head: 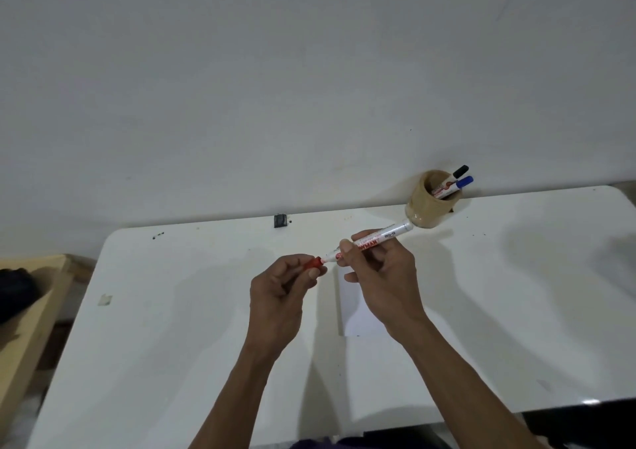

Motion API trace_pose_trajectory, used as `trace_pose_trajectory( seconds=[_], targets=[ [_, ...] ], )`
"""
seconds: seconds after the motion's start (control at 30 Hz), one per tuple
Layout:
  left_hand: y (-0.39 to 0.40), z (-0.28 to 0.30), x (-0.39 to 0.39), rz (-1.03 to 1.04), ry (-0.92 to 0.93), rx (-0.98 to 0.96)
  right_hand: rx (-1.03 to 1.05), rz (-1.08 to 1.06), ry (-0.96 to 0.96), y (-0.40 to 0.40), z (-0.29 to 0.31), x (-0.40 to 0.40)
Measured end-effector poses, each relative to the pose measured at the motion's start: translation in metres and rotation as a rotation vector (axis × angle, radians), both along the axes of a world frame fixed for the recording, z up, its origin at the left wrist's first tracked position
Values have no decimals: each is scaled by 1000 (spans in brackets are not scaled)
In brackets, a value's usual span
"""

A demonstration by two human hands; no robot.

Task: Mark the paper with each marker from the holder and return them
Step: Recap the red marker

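My right hand (382, 276) grips the white barrel of a red marker (378, 240), held slanted above the table. My left hand (282, 293) pinches the marker's red cap (314, 263) at its lower left end, where cap and barrel meet. A white sheet of paper (356, 314) lies on the table under my right hand, partly hidden by it. The tan cylindrical holder (423, 207) stands at the back right of the table, with a black-capped marker (459, 171) and a blue-capped marker (464, 181) leaning in it.
The white table (172, 345) meets a plain white wall at the back. A small dark block (280, 220) sits at the table's back edge. A wooden bench (31, 311) with a dark item stands at the left.
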State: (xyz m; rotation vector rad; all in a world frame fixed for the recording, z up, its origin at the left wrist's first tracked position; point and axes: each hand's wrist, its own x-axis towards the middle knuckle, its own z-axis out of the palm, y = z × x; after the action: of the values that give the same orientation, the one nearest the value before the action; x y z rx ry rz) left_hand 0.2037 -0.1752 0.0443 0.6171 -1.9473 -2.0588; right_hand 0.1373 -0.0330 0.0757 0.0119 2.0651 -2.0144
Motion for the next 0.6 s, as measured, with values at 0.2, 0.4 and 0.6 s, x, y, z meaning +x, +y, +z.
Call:
trace_pose_trajectory(
  seconds=[0.2,0.4,0.6],
  targets=[
    [-5,6,18,-37,-28,-63,0,1,3,-4,4,25],
    [-6,11,30,-84,-41,-74,-28,0,-4,-7,5,44],
    [-8,14,29,-153,-27,-78,-54,-43,-21,-2,5,52]
  ],
)
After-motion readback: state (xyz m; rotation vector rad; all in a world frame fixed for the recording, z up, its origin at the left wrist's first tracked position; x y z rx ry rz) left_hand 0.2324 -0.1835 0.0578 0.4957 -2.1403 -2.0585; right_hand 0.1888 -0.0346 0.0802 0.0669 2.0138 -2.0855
